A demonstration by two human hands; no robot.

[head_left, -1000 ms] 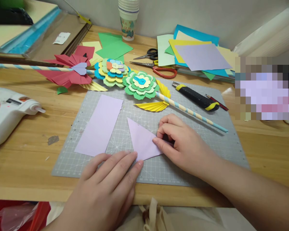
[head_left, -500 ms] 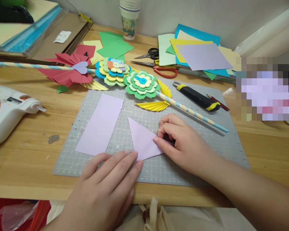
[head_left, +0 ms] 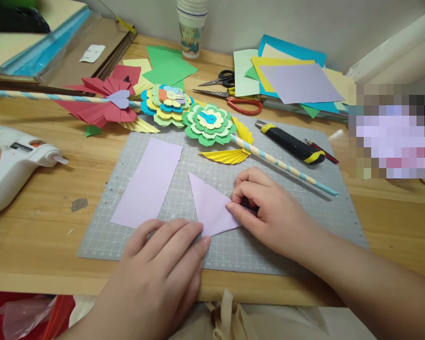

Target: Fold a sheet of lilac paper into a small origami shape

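A folded triangle of light purple paper (head_left: 212,208) lies on a grey gridded cutting mat (head_left: 269,255). My right hand (head_left: 265,212) pinches its right side between thumb and curled fingers, which hide that corner. My left hand (head_left: 173,259) rests palm down, fingers stretched out, with fingertips touching the triangle's lower left corner; its thumb is mostly hidden beneath. Left of the triangle, a purple paper strip (head_left: 147,184) lies flat, one short stretch of its right edge ragged. Part of its lower edge is close to my left fingers.
Behind lie a paper flower (head_left: 208,125) on a striped stick, another layered flower (head_left: 168,106) and a red paper flower (head_left: 102,104). A utility knife (head_left: 290,141), scissors (head_left: 244,105), a glue gun (head_left: 21,160), paper cups (head_left: 191,33) and coloured sheets (head_left: 301,82) surround the mat.
My left hand has shifted very slightly, its fingers a little more bunched. The paper triangle and my right hand look the same.
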